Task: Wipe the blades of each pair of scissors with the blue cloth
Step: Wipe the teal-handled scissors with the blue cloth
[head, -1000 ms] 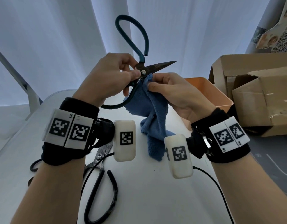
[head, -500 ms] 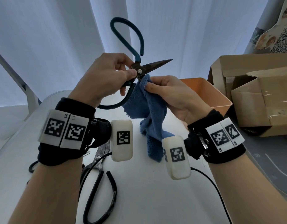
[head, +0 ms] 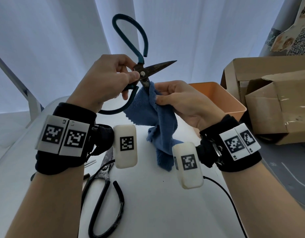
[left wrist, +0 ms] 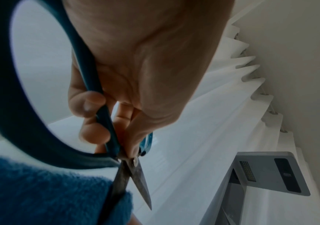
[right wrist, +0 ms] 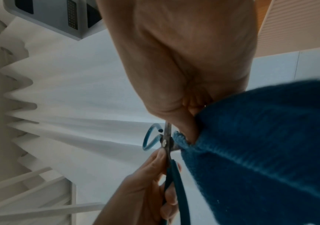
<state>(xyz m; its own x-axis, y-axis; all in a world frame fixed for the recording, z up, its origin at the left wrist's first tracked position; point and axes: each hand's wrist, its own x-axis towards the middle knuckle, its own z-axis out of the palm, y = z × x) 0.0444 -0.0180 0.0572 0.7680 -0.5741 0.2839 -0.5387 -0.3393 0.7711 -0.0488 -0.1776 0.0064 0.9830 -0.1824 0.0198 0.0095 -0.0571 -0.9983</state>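
L grip (head: pixel 105 81): teal-handled scissors (head: pixel 144 71) held up above counter (head: pixel 165 203), pinched at pivot w/ thumb & fingers; blades spread.
R grip (head: pixel 184 100): blue cloth (head: pixel 158 121) pinched round lower blade, rest hung down to counter.
Black scissors (head: pixel 103 189): laid at near-left of counter, partly hidden by L wrist.
Orange bin (head: pixel 229 98): at counter's right edge.
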